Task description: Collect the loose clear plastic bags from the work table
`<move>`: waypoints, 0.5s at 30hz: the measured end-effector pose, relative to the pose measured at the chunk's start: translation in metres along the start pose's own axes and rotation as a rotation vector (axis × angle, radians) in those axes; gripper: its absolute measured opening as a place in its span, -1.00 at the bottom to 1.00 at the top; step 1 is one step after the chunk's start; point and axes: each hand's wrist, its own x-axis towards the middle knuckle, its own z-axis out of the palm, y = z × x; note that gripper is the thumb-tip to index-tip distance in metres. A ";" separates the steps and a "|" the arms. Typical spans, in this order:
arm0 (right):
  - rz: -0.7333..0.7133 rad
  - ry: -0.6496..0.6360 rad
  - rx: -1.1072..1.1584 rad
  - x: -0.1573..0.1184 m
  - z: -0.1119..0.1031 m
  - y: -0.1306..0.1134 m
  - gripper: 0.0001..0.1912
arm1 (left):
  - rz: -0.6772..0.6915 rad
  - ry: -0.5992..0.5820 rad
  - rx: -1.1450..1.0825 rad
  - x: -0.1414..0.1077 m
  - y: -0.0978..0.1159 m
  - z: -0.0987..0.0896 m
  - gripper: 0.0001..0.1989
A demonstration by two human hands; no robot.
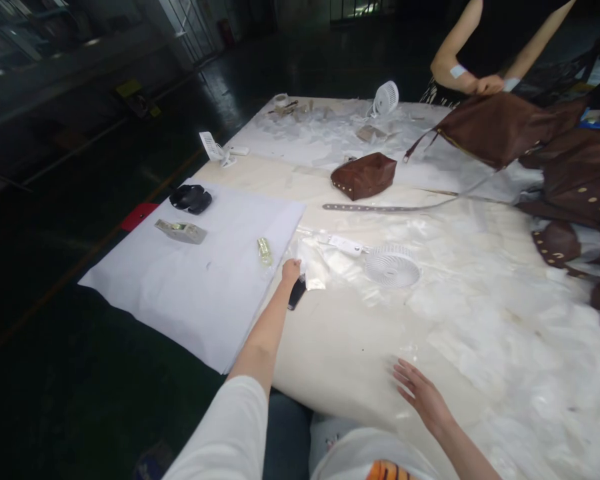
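Observation:
My left hand (291, 269) reaches forward to the edge of the white sheet, its fingers closed on a thin clear plastic bag (314, 268). Partly under that hand and the plastic lies a dark phone (297, 293). My right hand (423, 395) hovers over the near side of the table, fingers spread and slightly blurred, with nothing in it. A white fan (393, 265) lies flat beyond the plastic, its handle (346, 245) pointing left. On the white sheet (220, 293) are a yellowish tape roll (265, 251) and a tape dispenser (181, 231).
Crumpled clear plastic bags (520, 373) cover the right of the table. A small brown bag (365, 176) and a long strap (370, 208) lie mid-table. Across it, a person's hands (490, 85) handle a larger brown bag (500, 130). Two more fans (386, 99) stand farther back.

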 end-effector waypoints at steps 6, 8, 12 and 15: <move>-0.002 0.020 -0.060 0.003 -0.019 0.005 -0.36 | -0.098 0.149 0.148 0.011 -0.012 -0.013 -0.58; -0.040 0.045 -0.072 0.006 -0.023 0.002 -0.37 | -0.065 0.199 0.157 -0.010 -0.014 -0.011 -0.55; -0.195 0.145 -0.203 0.006 -0.025 -0.015 -0.43 | 0.096 0.163 0.072 -0.087 -0.021 0.011 -0.58; -0.409 0.234 -0.474 0.021 -0.029 -0.043 -0.59 | 0.135 0.001 -0.030 -0.156 -0.041 0.040 -0.65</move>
